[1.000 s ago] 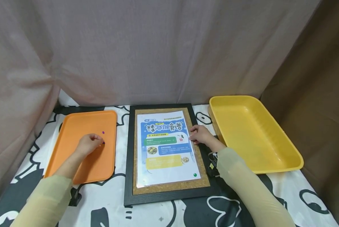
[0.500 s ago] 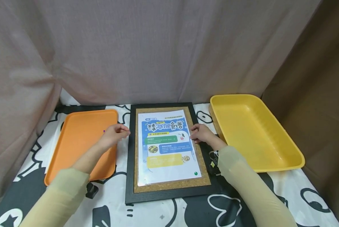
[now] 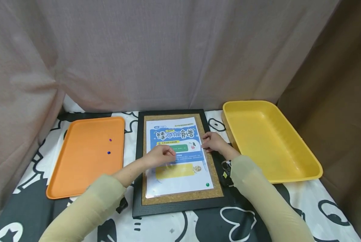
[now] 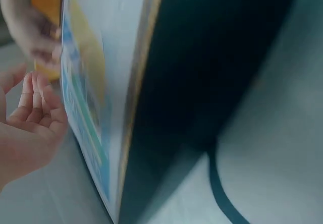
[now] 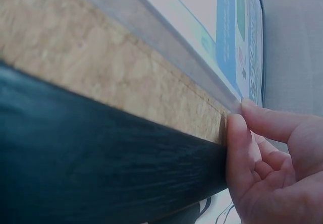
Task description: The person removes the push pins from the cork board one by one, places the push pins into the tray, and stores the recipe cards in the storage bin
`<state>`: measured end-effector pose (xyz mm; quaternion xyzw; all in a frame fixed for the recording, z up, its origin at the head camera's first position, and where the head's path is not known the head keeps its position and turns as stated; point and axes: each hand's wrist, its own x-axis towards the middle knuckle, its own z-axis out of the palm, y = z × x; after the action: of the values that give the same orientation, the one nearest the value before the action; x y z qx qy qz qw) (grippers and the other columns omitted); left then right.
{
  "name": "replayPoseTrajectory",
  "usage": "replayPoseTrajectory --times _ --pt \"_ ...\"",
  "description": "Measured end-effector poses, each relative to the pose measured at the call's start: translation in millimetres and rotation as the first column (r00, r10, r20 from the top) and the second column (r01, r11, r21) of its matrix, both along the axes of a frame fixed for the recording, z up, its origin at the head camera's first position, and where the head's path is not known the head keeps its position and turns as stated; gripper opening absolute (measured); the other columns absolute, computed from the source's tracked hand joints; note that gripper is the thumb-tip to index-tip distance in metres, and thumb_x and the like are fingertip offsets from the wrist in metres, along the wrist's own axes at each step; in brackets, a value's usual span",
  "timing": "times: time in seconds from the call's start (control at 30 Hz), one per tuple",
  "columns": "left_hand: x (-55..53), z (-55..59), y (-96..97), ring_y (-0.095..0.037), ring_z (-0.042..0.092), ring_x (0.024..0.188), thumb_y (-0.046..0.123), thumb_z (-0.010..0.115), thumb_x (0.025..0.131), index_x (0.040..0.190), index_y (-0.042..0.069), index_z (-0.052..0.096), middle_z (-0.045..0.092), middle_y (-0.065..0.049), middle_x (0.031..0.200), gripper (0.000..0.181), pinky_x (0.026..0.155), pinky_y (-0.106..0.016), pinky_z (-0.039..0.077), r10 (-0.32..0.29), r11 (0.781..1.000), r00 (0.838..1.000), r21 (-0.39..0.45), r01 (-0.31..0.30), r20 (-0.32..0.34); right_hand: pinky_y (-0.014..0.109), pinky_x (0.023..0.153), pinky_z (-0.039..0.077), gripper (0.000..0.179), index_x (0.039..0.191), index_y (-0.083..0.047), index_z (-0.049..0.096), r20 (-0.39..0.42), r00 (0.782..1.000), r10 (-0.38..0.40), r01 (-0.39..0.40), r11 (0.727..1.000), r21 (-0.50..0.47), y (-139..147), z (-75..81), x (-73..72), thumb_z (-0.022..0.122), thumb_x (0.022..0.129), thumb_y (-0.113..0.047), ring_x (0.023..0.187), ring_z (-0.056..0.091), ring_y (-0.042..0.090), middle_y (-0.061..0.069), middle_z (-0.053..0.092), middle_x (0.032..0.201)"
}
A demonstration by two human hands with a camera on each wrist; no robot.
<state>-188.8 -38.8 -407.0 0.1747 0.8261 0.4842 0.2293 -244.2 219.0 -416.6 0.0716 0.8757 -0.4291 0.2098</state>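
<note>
A printed sheet (image 3: 180,186) in a clear sleeve lies on a cork board (image 3: 216,188) with a black frame (image 3: 180,208). One green pin (image 3: 207,184) sits at its lower right corner. My left hand (image 3: 160,156) hovers over the sheet's middle, thumb and fingertips drawn close; anything between them is too small to make out. In the left wrist view its fingers (image 4: 38,103) are curled near the thumb. My right hand (image 3: 213,142) pinches the sheet's right edge between thumb and index finger, as the right wrist view shows at the fingertips (image 5: 239,128).
At left lies an orange tray (image 3: 83,161) with a purple pin (image 3: 110,140) and a blue pin (image 3: 109,152) on it. A deep yellow tray (image 3: 268,141) stands at right. A patterned cloth (image 3: 156,232) covers the table, and curtains (image 3: 180,53) hang behind.
My left hand has moved right, from above the orange tray to over the sheet, uncovering the blue pin. My right hand has stayed at the sheet's right edge.
</note>
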Motion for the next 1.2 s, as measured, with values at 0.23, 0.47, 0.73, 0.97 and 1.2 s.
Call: replayPoseTrajectory --times 0.23,0.47,0.73,0.97,1.2 --pt "7.5 -0.7 33.7 -0.019 0.057 0.069 0.015 0.063 0.087 0.099 0.003 0.065 0.064 -0.006 0.082 0.017 0.058 -0.019 0.042 -0.123 0.992 0.992 -0.021 0.123 -0.002 0.019 0.057 0.051 0.042 0.125 0.002 0.046 0.004 1.000 -0.006 0.006 1.000 0.007 0 -1.9 -1.4 0.061 0.087 -0.002 0.067 0.056 0.012 0.013 0.055 0.096" --pt "11.9 -5.5 63.3 -0.009 0.051 0.059 0.013 0.062 0.088 0.096 0.005 0.068 0.068 -0.012 0.082 0.014 0.054 -0.018 0.039 -0.213 0.977 0.977 -0.017 0.214 0.032 0.019 0.054 0.051 0.042 0.124 0.005 0.046 -0.010 1.000 0.001 -0.001 1.000 -0.013 2 -3.1 -4.9 0.062 0.085 -0.001 0.063 0.055 0.009 0.009 0.053 0.087" --pt "21.1 -10.4 83.4 -0.004 0.051 0.059 0.009 0.063 0.086 0.092 0.002 0.068 0.069 -0.011 0.078 0.011 0.055 -0.014 0.039 -0.295 0.955 0.955 -0.036 0.295 -0.003 0.018 0.054 0.051 0.043 0.124 0.004 0.047 -0.001 1.000 -0.008 0.008 1.000 -0.008 0 -1.1 -3.3 0.063 0.084 -0.001 0.062 0.054 0.009 0.009 0.052 0.087" --pt "32.1 -14.4 95.9 -0.002 0.050 0.058 0.006 0.062 0.086 0.091 0.001 0.068 0.068 -0.009 0.075 0.009 0.056 -0.012 0.038 -0.341 0.939 0.940 -0.062 0.339 -0.022 0.019 0.053 0.050 0.043 0.123 0.004 0.047 -0.004 1.000 -0.015 0.015 1.000 -0.018 0 0.2 -3.5 0.064 0.083 0.001 0.060 0.054 0.008 0.009 0.050 0.088" --pt "40.9 -18.0 104.7 -0.001 0.048 0.054 0.012 0.065 0.085 0.084 0.009 0.068 0.057 0.006 0.060 0.005 0.054 -0.013 0.038 -0.329 0.935 0.937 -0.181 0.306 -0.115 0.019 0.053 0.050 0.043 0.123 0.004 0.047 -0.002 1.000 -0.025 0.025 0.999 -0.021 -1 0.3 -3.3 0.064 0.083 0.000 0.061 0.053 0.008 0.009 0.050 0.088"
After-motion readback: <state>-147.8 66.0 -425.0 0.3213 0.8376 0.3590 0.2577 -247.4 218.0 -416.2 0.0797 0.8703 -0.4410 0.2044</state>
